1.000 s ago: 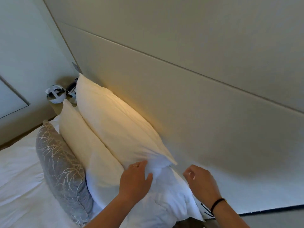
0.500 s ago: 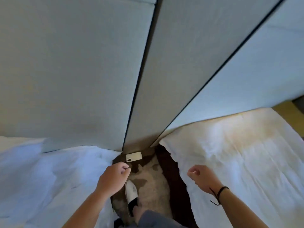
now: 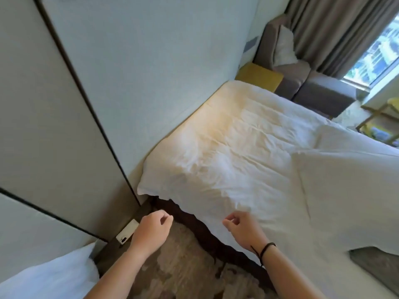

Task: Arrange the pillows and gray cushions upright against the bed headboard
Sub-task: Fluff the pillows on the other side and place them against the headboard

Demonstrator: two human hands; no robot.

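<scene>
The view faces a second bed [image 3: 237,147] with a bare, wrinkled white sheet at its head end, and I see no pillow on it. The padded pale headboard [image 3: 151,72] rises behind it. My left hand [image 3: 151,230] hangs over the gap between the beds, loosely curled and holding nothing. My right hand [image 3: 244,230], with a black band on its wrist, hovers at the near edge of the sheet, also curled and holding nothing. A white pillow corner [image 3: 54,275] shows at the bottom left. A gray cushion-like shape [image 3: 377,264] sits at the bottom right edge.
A folded white duvet [image 3: 345,190] covers the bed's right part. A white phone [image 3: 127,234] lies by the wall. Patterned carpet [image 3: 183,268] fills the narrow aisle. A gray sofa [image 3: 302,78] with a pale cushion, a yellow table [image 3: 259,75] and curtains stand beyond.
My hands let go of the white pillow on the first bed. The view swung right, past the aisle, to the second bed, and both hands now hang loose.
</scene>
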